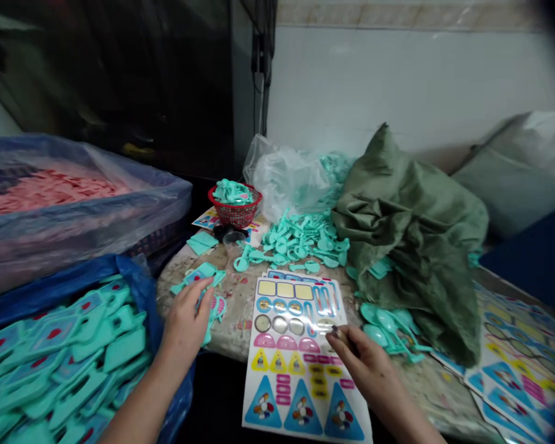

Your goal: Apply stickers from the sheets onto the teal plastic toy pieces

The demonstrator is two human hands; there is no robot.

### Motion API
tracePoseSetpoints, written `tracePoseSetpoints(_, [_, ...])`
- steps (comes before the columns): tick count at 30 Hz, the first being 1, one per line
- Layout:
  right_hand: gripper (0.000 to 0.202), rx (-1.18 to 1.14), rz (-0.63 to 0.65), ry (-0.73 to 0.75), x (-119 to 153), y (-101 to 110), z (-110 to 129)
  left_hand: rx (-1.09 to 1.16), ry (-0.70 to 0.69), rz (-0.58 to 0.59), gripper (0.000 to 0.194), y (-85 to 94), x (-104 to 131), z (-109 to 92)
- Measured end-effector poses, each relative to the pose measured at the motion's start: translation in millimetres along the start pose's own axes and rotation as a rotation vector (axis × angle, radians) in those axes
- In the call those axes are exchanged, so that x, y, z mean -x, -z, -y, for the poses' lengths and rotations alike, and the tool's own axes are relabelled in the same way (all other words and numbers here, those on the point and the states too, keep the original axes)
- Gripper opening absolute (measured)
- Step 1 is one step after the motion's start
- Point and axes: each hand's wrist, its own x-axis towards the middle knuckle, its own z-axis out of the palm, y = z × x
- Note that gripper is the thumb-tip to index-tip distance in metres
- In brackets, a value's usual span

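The sticker sheet [284, 370] overhangs the counter's [234, 299] front edge under the right hand [367, 361], its fingertips pressed together, while the left hand [185, 317] spreads loosely at turquoise plastic pieces [218, 306], before turquoise toy spoons [300, 237] and a red basket [235, 214].

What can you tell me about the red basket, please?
The red basket looks like plastic, with openwork mesh sides and a rounded rim. It stands upright towards the table's back, partly over a printed sheet, and is heaped with teal pieces. Neither hand touches it.
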Motion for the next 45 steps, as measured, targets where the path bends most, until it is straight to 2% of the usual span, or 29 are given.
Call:
tracePoseSetpoints(2, [0.035, 0.069, -0.042, -0.002, -5.5, 15.8, -11.0, 0.054, -0.059, 0.008, 0.036, -6.3, 15.6, -11.5])
tracePoseSetpoints(5, [0.035, 0.176, -0.1, -0.016, -16.9, 42.8, -26.3, 0.142, -0.077, 0.098, 0.031, -21.5, 37.4, -24.3])
tracePoseSetpoints(9, [0.036, 0.277, -0.12, -0.026, -30.9, 64.0, -34.6, 0.255, 0.063, 0.233, 0.029, -37.7, 64.6, -30.5])
tracePoseSetpoints(12, [0.035, 0.284, -0.068, -0.017, -30.6, 59.0, -34.6, 0.319, 0.267, 0.217, 0.033, -37.6, 89.9, -21.4])
tracePoseSetpoints(15, [0.033, 0.251, 0.007, -0.017, -21.1, 44.4, -35.7, 0.345, 0.484, 0.165, 0.04, -29.2, 117.0, -3.8])
tracePoseSetpoints(17, [0.035, 0.234, 0.024, -0.019, -14.3, 35.6, -37.9, 0.36, 0.574, 0.195, 0.042, -23.8, 130.6, 5.8])
tracePoseSetpoints(19, [0.036, 0.232, 0.034, -0.019, -9.4, 29.4, -41.2, 0.41, 0.628, 0.291, 0.043, -22.1, 138.1, 8.9])
tracePoseSetpoints(23, [0.035, 0.239, 0.081, -0.024, -3.6, 22.7, -47.8, 0.626, 0.679, 0.583, 0.042, -30.9, 138.2, -4.0])
tracePoseSetpoints(26, [0.035, 0.269, 0.143, -0.054, 0.0, 18.8, -49.3, 0.777, 0.677, 0.692, 0.038, -40.5, 133.0, -16.7])
tracePoseSetpoints(30, [0.035, 0.236, 0.213, -0.095, 2.7, 15.1, -45.0, 0.808, 0.754, 0.657, 0.038, -42.6, 126.3, -23.2])
tracePoseSetpoints(35, [0.035, 0.21, 0.19, -0.023, -7.4, 11.9, -37.0, 0.816, 0.781, 0.605, 0.04, -41.3, 122.1, -22.7])
tracePoseSetpoints(42, [0.033, 0.283, 0.145, 0.102, -55.4, -2.8, -23.5, 0.872, 0.786, 0.505, 0.043, -58.4, 110.5, -27.6])
tracePoseSetpoints(45, [0.031, 0.325, 0.145, 0.125, -82.6, -13.8, -15.1, 0.823, 0.751, 0.534, 0.044, -59.4, 111.8, -24.8])
